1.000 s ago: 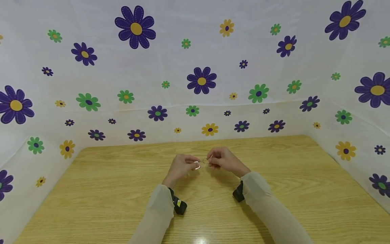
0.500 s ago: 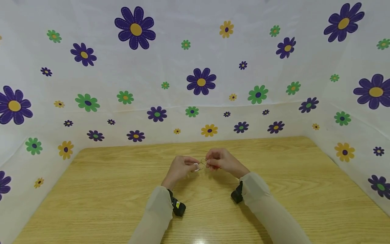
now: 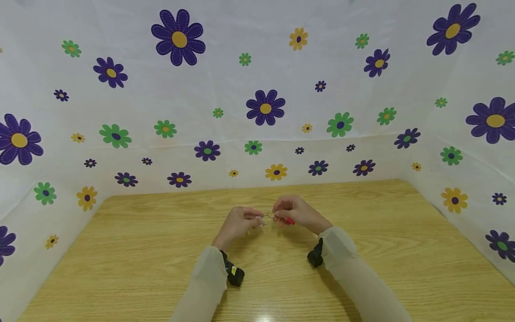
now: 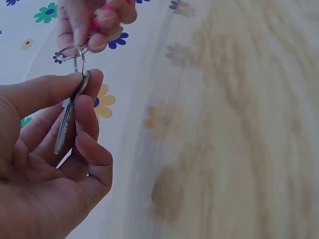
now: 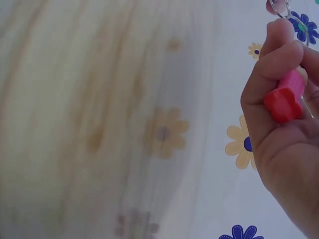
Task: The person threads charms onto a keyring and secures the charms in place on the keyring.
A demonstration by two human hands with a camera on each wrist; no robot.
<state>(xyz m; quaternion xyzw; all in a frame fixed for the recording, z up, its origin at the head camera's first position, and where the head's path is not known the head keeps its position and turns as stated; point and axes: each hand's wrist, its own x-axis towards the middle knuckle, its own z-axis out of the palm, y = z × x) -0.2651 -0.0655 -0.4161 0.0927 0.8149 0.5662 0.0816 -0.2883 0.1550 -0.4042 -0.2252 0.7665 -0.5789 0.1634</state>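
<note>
Over the middle of the table, my left hand (image 3: 238,223) pinches a metal key (image 4: 65,122) by its head, between thumb and index finger. Its toothed blade points down towards the palm in the left wrist view. A thin metal key ring (image 4: 70,47) links the key to my right hand (image 3: 297,213), whose fingertips grip the ring. A pink and red keychain charm (image 5: 285,102) sits within the curled fingers of the right hand, partly hidden by them. Both hands are close together, with the ring spanning the small gap.
The wood-grain table (image 3: 161,259) stretches around both hands. White cloth walls (image 3: 225,80) printed with flowers stand behind it and along both sides. A black wrist camera (image 3: 235,275) is strapped to the left wrist, another black camera (image 3: 315,254) to the right.
The ring between the hands has turned, and the right hand has shifted slightly. The red charm now shows beneath the right fingers in the head view. The left hand stays nearly still.
</note>
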